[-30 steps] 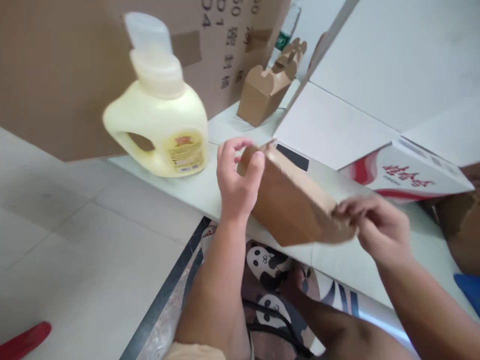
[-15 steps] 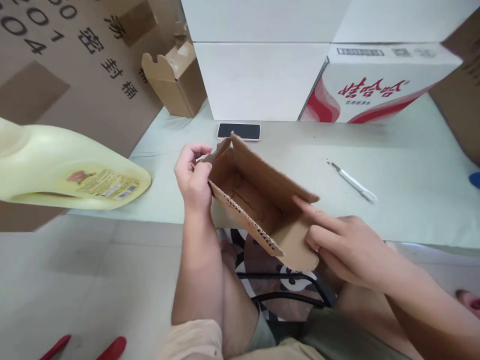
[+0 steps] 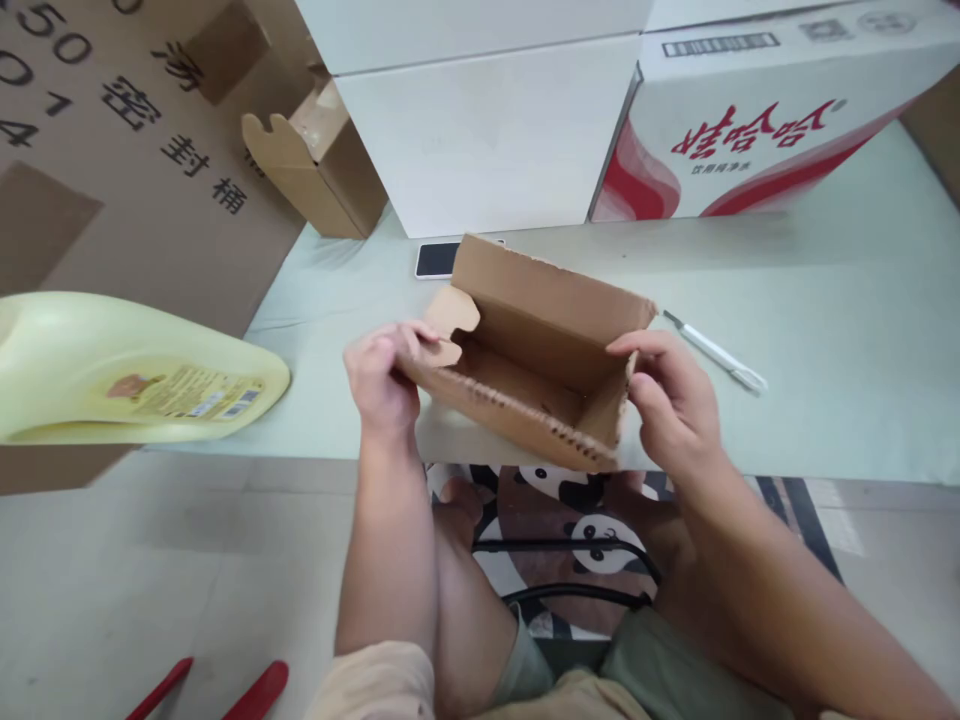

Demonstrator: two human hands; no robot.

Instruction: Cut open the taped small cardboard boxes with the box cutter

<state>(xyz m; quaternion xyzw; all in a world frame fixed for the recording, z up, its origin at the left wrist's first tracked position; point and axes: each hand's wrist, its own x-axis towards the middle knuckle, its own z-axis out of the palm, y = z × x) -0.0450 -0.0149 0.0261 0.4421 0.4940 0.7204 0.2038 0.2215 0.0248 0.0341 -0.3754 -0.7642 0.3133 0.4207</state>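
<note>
Between my hands is a brown cardboard box [image 3: 551, 280], open at the top and tilted, with rough cut edges. My left hand [image 3: 384, 380] grips its left end, the thumb and fingers by a notched end flap [image 3: 453, 312] that folds inward. At the other end my right hand [image 3: 671, 395] pinches the short upright wall, fingers on both sides of it. Just beyond the right hand a white craft knife [image 3: 716, 352] lies on the table, its dark tip towards the box. A phone [image 3: 435, 261] lies partly hidden behind the box.
White cartons [image 3: 480, 140] and a red-and-white carton [image 3: 757, 150] line the back of the green-covered table [image 3: 825, 400]. At left are a pale yellow jug [image 3: 135, 370], a small brown carton [image 3: 319, 165] and a large printed box [image 3: 67, 200]. Below is a panda-patterned mat [image 3: 540, 560].
The box has turned and levelled, its notched left flap now visible. My right hand went from pointing along the inside with a finger to pinching the right end wall, which now stands up.
</note>
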